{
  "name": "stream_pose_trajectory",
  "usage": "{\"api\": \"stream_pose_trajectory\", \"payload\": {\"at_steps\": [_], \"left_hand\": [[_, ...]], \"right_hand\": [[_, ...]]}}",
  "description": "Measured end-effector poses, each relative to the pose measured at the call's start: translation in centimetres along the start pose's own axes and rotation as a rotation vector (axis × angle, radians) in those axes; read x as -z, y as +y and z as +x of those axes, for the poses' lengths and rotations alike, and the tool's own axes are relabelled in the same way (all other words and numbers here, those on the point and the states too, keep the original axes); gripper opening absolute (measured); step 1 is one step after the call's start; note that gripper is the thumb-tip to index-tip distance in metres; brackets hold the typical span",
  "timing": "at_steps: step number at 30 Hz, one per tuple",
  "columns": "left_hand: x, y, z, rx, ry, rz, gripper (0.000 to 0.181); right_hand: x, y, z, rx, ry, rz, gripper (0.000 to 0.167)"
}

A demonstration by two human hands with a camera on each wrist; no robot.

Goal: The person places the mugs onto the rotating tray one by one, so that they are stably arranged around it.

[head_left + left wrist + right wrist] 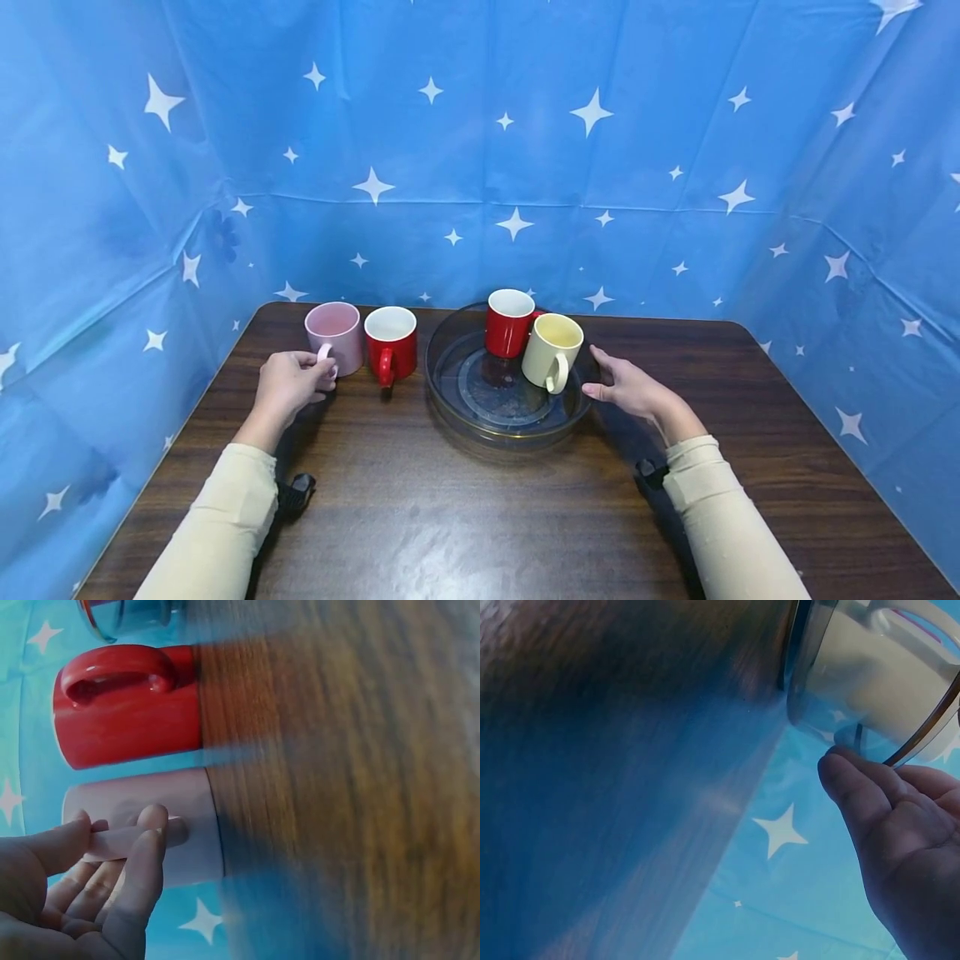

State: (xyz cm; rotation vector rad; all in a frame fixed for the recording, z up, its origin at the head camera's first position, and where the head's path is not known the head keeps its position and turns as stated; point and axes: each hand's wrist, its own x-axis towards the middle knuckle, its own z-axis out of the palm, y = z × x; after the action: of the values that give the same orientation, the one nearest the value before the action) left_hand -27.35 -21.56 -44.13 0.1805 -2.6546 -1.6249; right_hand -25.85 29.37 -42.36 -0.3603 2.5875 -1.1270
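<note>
The left hand pinches the handle of a pink mug, which stands upright on the table. In the left wrist view, thumb and fingers of the left hand close round that handle on the pink mug. The right hand is at the right rim of a clear glass bowl, its fingers extended. In the right wrist view, the fingertips of the right hand lie against the bowl's outer side; firm contact cannot be told. A cream mug leans inside the bowl beside a red mug.
Another red mug, white inside, stands on the brown table between the pink mug and the bowl, its handle toward the front. A blue curtain with white stars surrounds the table's back and sides.
</note>
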Motion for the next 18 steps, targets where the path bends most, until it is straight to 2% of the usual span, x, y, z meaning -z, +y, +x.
{"api": "stream_pose_trajectory", "payload": {"at_steps": [3, 11, 14, 18], "left_hand": [[0.09, 0.08, 0.14, 0.026, -0.032, -0.046, 0.039], [-0.02, 0.13, 0.23, 0.074, -0.125, -0.068, 0.039], [-0.04, 0.1, 0.24, 0.055, -0.119, -0.042, 0.04], [-0.11, 0.03, 0.21, 0.0, -0.053, 0.03, 0.037]], "right_hand": [[0.06, -0.14, 0.03, -0.009, 0.0, 0.004, 0.079], [0.07, -0.14, 0.0, 0.003, 0.003, 0.01, 0.078], [0.1, 0.01, 0.04, 0.007, 0.004, 0.005, 0.078], [0.09, 0.07, 0.09, 0.009, 0.004, 0.015, 0.08]]}}
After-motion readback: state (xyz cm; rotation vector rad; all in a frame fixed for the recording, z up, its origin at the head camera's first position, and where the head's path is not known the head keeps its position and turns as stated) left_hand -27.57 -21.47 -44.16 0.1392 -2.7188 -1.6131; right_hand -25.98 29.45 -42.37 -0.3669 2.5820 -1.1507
